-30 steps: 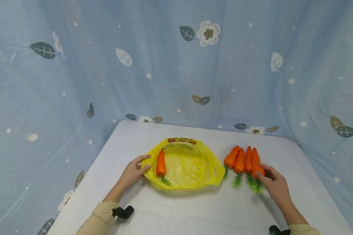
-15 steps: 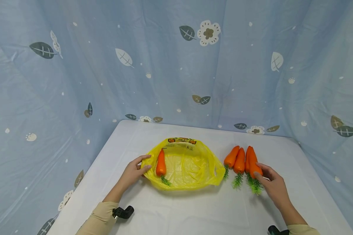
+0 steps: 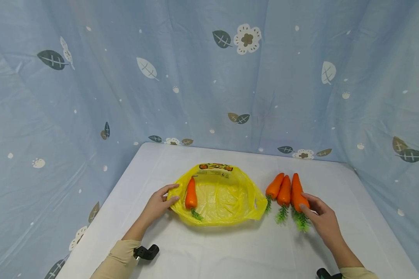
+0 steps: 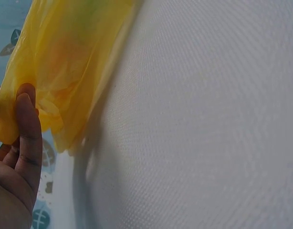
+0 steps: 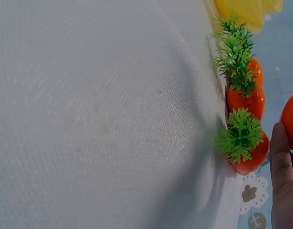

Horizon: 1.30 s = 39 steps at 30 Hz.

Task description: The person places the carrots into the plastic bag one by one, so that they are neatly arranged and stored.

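Observation:
My left hand [image 3: 156, 204] pinches the left edge of a yellow plastic bag [image 3: 227, 197] between thumb and fingers. The bag lies spread with its mouth open, and one orange carrot [image 3: 191, 195] with a green top rests in its left part. My right hand [image 3: 324, 219] grips the thick end of another carrot [image 3: 297, 193], thumb on one side and fingers on the other. In the right wrist view this held carrot [image 5: 291, 121] is raised above the carrots on the cloth and shows only partly. From the head it hides the carrot under it.
Two more carrots [image 3: 274, 186] [image 3: 284, 192] lie left of my right hand, by the bag's right handle. White cloth [image 3: 223, 255] covers the table. A blue patterned curtain [image 3: 195, 97] rises behind and beside it. Black wrist cameras [image 3: 146, 252] sit on the sleeves.
My right hand has shifted slightly left with the carrot, which now covers its neighbour in the head view. The left hand and the bag have stayed still.

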Available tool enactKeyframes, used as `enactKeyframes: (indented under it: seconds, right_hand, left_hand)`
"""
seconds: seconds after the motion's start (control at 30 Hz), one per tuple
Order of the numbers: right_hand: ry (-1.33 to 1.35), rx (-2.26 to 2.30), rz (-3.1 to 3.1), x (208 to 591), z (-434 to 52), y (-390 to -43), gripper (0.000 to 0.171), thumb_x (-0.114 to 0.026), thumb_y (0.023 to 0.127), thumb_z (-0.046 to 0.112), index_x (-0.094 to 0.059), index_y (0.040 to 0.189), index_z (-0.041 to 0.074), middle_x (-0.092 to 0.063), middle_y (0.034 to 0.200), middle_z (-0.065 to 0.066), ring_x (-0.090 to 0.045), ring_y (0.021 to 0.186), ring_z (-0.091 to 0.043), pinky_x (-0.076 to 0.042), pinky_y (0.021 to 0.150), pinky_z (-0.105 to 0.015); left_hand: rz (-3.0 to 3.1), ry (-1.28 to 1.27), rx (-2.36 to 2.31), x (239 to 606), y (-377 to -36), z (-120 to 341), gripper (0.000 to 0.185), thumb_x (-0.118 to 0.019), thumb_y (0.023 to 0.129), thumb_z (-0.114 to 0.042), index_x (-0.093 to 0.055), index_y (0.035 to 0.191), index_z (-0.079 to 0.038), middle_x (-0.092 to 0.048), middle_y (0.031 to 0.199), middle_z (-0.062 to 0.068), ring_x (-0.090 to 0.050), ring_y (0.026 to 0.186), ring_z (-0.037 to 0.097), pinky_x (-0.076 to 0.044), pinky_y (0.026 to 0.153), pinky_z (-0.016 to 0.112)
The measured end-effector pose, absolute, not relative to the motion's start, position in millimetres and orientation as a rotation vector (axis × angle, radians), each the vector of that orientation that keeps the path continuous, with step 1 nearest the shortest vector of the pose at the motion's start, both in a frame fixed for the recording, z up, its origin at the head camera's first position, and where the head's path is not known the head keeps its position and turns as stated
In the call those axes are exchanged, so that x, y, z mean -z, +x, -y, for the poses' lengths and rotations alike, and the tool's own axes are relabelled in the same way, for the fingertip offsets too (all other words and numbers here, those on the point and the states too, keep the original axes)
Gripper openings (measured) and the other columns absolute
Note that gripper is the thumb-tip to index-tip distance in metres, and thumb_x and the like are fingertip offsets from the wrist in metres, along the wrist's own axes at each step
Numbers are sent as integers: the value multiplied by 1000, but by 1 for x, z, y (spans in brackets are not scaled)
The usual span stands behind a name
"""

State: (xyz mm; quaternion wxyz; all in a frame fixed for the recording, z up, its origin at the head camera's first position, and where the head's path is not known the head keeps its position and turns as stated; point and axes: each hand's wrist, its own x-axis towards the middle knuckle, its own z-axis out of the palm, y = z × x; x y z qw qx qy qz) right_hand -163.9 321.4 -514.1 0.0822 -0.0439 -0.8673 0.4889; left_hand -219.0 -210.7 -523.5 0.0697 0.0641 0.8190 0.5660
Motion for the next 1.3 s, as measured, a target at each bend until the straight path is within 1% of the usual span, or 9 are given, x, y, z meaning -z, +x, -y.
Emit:
enactKeyframes:
  seconds: [0.6,0.77,0.9,1.0,1.1,1.3]
  right_hand:
    - [-61,-1465,2604,515,-317,-163,53,-64,102,34,-55,145,6,-53,142,-16,-48,107,13,-44,84,-4]
    - [-30,-1480,2598,517,-316,-164,51,-65,102,32,-56,144,6,-56,137,-9,-51,107,11,-47,84,-6]
    - [14,-1510,2579,517,-315,-164,49,-65,102,29,-56,143,5,-57,132,3,-53,106,9,-49,84,-8]
    - [54,-1529,2564,518,-314,-163,47,-65,102,26,-57,142,4,-57,129,12,-54,106,7,-49,84,-9]
    - [82,-1542,2559,519,-313,-163,46,-65,102,25,-57,142,4,-57,127,15,-55,106,5,-50,84,-10]
    - [123,-1572,2545,520,-311,-165,44,-66,102,22,-58,140,3,-58,125,15,-56,105,3,-51,84,-12]
  left_hand:
    - [-2463,184,-1709,525,-220,210,51,-72,97,-20,-56,145,-11,-57,138,22,-69,78,20,-61,65,35]
    - [-2463,188,-1712,524,-220,210,51,-72,97,-20,-55,145,-10,-56,139,22,-69,78,20,-61,66,35]
    - [-2459,194,-1716,524,-220,210,51,-72,97,-20,-55,145,-10,-54,142,22,-69,79,20,-61,66,34]
    - [-2459,198,-1715,524,-220,210,51,-71,98,-20,-56,145,-11,-55,141,21,-69,80,20,-61,66,34]
    - [-2462,195,-1710,524,-220,210,50,-71,98,-20,-56,145,-11,-56,139,21,-69,79,21,-61,66,34]
    - [-2470,197,-1701,522,-219,209,51,-71,98,-20,-56,145,-10,-56,139,21,-69,79,17,-61,66,33]
